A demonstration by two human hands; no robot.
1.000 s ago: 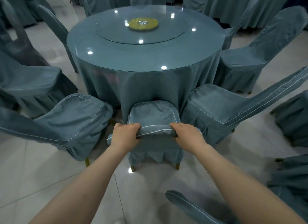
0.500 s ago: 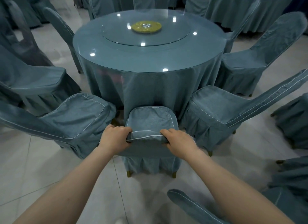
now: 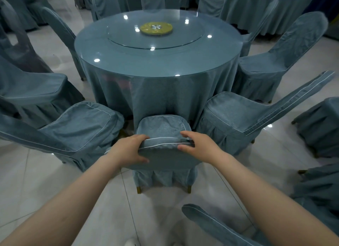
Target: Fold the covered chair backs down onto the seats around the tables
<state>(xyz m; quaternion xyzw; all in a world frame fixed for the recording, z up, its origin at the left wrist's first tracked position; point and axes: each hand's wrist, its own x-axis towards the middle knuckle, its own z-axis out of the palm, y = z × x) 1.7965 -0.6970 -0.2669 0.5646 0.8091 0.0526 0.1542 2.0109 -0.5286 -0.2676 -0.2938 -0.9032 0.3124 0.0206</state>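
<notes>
A chair in a blue-grey cover point(image 3: 162, 125) stands right in front of me, its seat tucked against the round table point(image 3: 156, 62). Its back is upright, and the top edge with white piping point(image 3: 159, 145) runs between my hands. My left hand point(image 3: 128, 150) grips the left end of that edge, fingers over the top and thumb on the rear face. At the right end, my right hand point(image 3: 196, 145) has its fingers straightened and spread. Its thumb lies by the edge, and the fingers do not clasp it.
Covered chairs with upright backs stand close on the left point(image 3: 78, 124) and right point(image 3: 233, 115), and more ring the table. Another chair back point(image 3: 211, 222) juts in at the lower right by my arm. A glass turntable with a yellow disc point(image 3: 156, 28) tops the table. The floor is glossy tile.
My right hand has loosened, its fingers uncurling from the chair back's top edge. My left hand keeps its grip. The chair has stayed where it was.
</notes>
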